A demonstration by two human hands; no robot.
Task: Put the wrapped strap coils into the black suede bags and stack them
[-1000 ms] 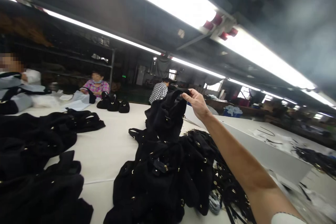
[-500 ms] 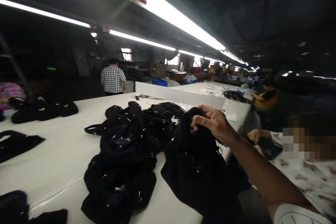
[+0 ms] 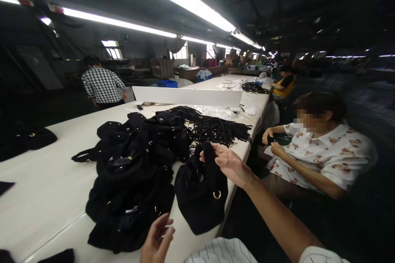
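Note:
My right hand [image 3: 230, 164] grips the top handle of a black fabric bag [image 3: 200, 199]. A gold ring shows on the bag's side, and its lower part rests at the table's front edge. My left hand [image 3: 158, 238] is raised at the bottom of the view, fingers apart and curled a little, with nothing in it. Just beyond it lies a heap of similar black bags [image 3: 132, 181] with small gold fittings. Behind the held bag is a pile of black straps [image 3: 216, 127] with metal ends.
The long white table [image 3: 61, 189] carries more black pieces [image 3: 33, 137] at left. A low white board [image 3: 188, 96] stands across it. Seated at the right edge is a person in a patterned shirt [image 3: 333, 156]; another in a checked shirt [image 3: 103, 84] stands beyond the table.
My view has swung to the right. The held bag has come lower and nearer the table's edge, still in my right hand. My left hand has come into view.

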